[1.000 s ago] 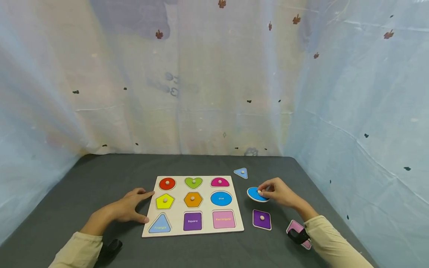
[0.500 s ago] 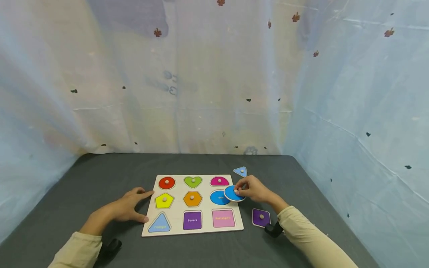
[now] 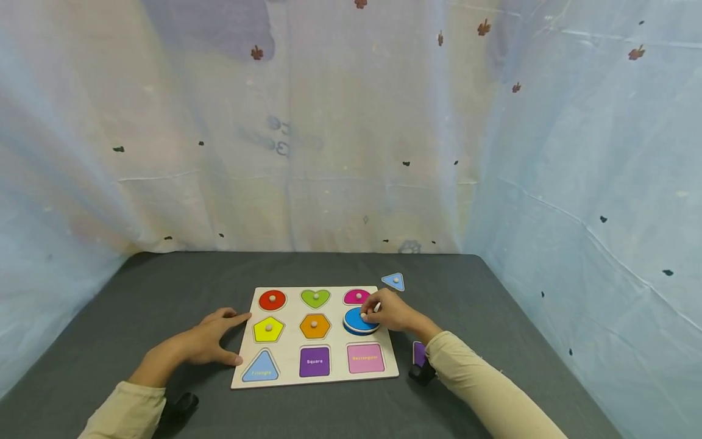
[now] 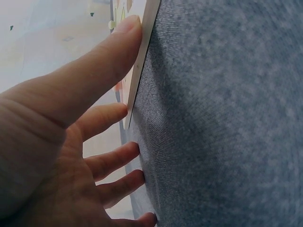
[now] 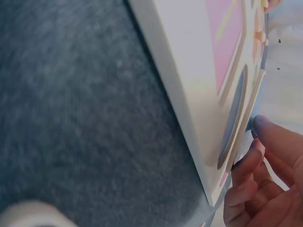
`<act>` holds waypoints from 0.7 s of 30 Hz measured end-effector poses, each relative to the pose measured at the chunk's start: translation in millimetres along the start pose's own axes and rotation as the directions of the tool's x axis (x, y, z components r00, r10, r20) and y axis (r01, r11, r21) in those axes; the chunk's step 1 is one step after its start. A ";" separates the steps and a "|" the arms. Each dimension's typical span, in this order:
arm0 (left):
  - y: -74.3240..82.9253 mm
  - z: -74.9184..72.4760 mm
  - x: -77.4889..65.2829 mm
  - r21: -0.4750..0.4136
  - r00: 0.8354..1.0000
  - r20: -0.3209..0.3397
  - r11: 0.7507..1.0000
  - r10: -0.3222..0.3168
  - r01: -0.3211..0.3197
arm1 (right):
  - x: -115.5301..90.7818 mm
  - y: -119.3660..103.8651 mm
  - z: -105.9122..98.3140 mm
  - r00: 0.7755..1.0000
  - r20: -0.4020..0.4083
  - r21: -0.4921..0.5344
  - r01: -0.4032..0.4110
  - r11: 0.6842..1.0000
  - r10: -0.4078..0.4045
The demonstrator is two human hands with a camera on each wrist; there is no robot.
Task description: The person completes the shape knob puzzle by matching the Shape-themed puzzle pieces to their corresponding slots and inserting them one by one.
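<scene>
My right hand [image 3: 392, 312] pinches the small knob of a blue oval puzzle piece [image 3: 356, 319]. The piece is over the oval recess [image 5: 232, 125] of the wooden puzzle board [image 3: 290, 376], and the right wrist view shows it tilted just above that recess. At the board's left edge, my left hand [image 3: 211, 341] rests with fingers spread, thumb and index fingertip touching the edge. Red circle, green heart, magenta semicircle, yellow pentagon and orange hexagon pieces sit in their recesses. The triangle [image 3: 261, 366], square [image 3: 315, 361] and rectangle [image 3: 365, 358] recesses show their printed names.
A light blue triangle piece [image 3: 394, 281] lies on the grey cloth behind the board's right corner. Right of the board, a purple square piece [image 3: 418, 352] is partly hidden by the right wrist strap. Pale curtains [image 3: 329, 183] stand around the table's back and sides.
My right hand has carried the blue oval piece leftward from beside the board to over the oval recess. The left hand has stayed at the board's edge.
</scene>
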State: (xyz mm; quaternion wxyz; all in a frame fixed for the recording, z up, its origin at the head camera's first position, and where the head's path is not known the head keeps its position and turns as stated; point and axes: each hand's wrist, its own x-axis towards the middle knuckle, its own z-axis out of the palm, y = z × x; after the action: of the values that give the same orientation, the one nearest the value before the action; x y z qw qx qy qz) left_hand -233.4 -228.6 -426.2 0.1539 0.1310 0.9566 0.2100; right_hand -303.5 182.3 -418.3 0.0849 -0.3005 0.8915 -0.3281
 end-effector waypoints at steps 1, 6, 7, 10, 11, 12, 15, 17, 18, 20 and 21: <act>0.1 -0.2 0.0 0.002 1.000 -0.002 1.000 0.000 0.000 | 0.8 0.0 0.8 1.000 0.002 0.001 -0.001 1.000 0.001; 0.6 -0.6 -0.4 0.014 1.000 -0.012 1.000 0.012 -0.012 | 3.1 1.3 4.8 1.000 0.014 0.011 -0.019 1.000 0.019; 0.5 -0.4 -0.5 0.013 1.000 -0.014 1.000 0.014 -0.014 | 3.2 2.0 5.6 1.000 0.017 0.014 -0.023 1.000 0.023; 0.5 0.0 -0.8 0.010 1.000 -0.014 1.000 0.020 -0.020 | 3.3 3.4 7.4 0.999 0.020 0.017 -0.032 0.999 0.031; 0.4 0.1 -0.8 0.007 1.000 -0.014 1.000 0.022 -0.022 | 3.4 3.6 7.8 0.999 0.022 0.017 -0.034 0.999 0.033; 0.4 0.2 -1.0 0.006 1.000 -0.014 1.000 0.024 -0.024 | 3.4 3.7 8.2 0.999 0.022 0.016 -0.035 0.999 0.034; 0.5 0.0 -1.8 0.002 1.000 -0.015 1.000 0.026 -0.026 | 3.8 3.3 8.6 0.999 0.023 0.016 -0.031 0.999 0.031; 0.4 -0.2 -2.2 0.000 1.000 -0.016 1.000 0.026 -0.026 | 4.0 3.0 8.4 1.000 0.023 0.016 -0.020 1.000 0.019; 0.4 -0.3 -2.4 0.000 1.000 -0.016 1.000 0.026 -0.026 | 4.0 2.7 8.2 1.000 0.024 0.016 -0.018 1.000 0.017; 0.4 -0.3 -2.7 -0.002 1.000 -0.017 1.000 0.024 -0.024 | 3.9 2.2 8.0 1.000 0.027 0.013 -0.008 1.000 0.008; 0.3 -0.2 -2.7 -0.003 1.000 -0.015 1.000 0.023 -0.023 | 3.6 2.0 7.9 1.000 0.030 0.010 -0.004 1.000 0.004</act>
State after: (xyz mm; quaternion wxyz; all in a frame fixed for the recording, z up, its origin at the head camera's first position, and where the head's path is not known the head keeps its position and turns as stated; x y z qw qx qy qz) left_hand -230.9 -229.3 -425.2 0.1444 0.1401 0.9559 0.2141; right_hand -304.6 177.1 -425.5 0.1003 -0.3030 0.8891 -0.3280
